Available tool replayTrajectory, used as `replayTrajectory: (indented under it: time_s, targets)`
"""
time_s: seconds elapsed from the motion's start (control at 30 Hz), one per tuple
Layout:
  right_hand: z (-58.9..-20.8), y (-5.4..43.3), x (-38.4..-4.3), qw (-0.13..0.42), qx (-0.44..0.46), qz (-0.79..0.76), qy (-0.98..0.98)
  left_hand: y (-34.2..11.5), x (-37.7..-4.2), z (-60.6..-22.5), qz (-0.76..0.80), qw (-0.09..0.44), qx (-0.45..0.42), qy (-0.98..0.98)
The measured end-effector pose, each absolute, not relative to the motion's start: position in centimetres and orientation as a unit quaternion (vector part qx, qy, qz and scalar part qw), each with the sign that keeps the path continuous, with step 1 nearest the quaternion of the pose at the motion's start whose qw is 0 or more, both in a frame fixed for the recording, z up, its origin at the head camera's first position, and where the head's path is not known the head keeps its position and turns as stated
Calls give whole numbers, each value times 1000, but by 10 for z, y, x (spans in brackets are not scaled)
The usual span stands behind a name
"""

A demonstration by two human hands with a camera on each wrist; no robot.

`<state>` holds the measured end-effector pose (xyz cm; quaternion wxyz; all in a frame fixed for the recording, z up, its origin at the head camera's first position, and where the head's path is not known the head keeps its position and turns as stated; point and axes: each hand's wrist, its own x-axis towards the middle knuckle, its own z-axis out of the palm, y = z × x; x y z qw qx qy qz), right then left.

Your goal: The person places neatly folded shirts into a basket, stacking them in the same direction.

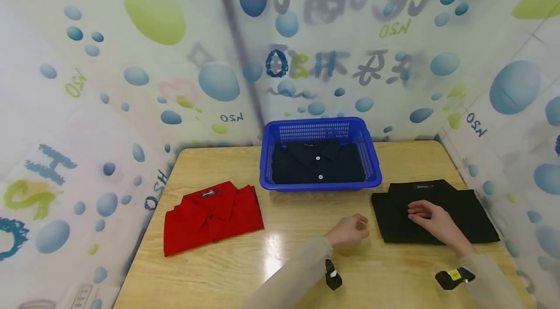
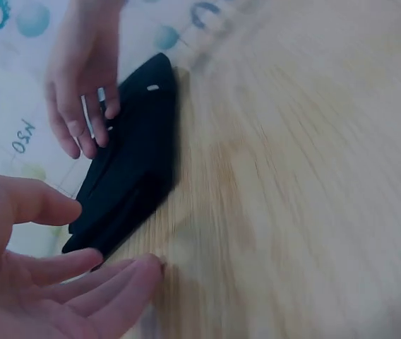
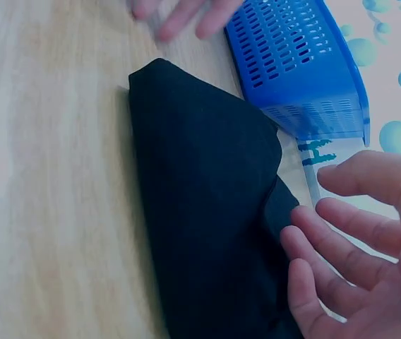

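Note:
A folded black shirt (image 1: 398, 226) lies at the right side of the table, its collar toward the back. Over it hovers my right hand (image 1: 433, 221), fingers loosely bent and holding nothing; the right wrist view shows them beside the shirt's edge. My left hand (image 1: 348, 230) is above the wood just left of that shirt, also holding nothing, its fingers relaxed and apart in the left wrist view. Inside a blue plastic basket (image 1: 321, 186) at the back rests a folded dark shirt (image 1: 302, 165) with white buttons. A folded red shirt (image 1: 210, 224) lies at the left.
The wooden table (image 1: 192, 280) meets a white wall covering (image 1: 131, 119) with printed blue and green drops at the back and both sides. The basket stands near the table's back edge, between the red and black shirts.

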<state>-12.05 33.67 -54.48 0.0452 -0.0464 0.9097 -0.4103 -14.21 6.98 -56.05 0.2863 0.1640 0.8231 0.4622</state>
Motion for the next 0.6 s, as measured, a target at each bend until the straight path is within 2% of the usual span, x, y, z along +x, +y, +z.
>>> replayTrajectory:
  time_s: [0.2,0.6]
  targets:
    - [-547,341,-108,38,-28,-420,906,92,-138,-566,640,331,24,693]
    - [-544,355,-94,-7,10,-407,913,114,-131,-559,702,335,-59,626]
